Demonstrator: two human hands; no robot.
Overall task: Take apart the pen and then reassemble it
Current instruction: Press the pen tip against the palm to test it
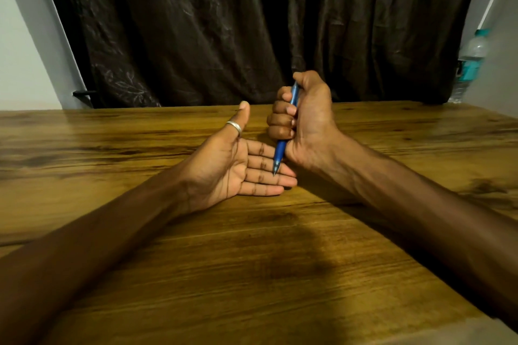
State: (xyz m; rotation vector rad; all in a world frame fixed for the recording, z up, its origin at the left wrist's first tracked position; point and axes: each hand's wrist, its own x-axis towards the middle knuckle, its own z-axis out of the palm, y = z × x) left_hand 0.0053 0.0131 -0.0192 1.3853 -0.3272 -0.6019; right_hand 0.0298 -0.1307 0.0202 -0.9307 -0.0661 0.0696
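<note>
A blue pen (280,152) stands nearly upright in my right hand (304,120), which is closed around its barrel in a fist with the thumb over the top end. The pen's tip points down and rests on the fingers of my left hand (238,168). My left hand lies palm up and flat on the wooden table (252,260), fingers together, thumb raised, a silver ring on the thumb. The pen looks whole; its middle is hidden by my fingers.
A dark curtain (252,22) hangs behind the table's far edge. A clear water bottle (469,63) with a teal label stands at the far right by the wall. Both forearms rest across the tabletop.
</note>
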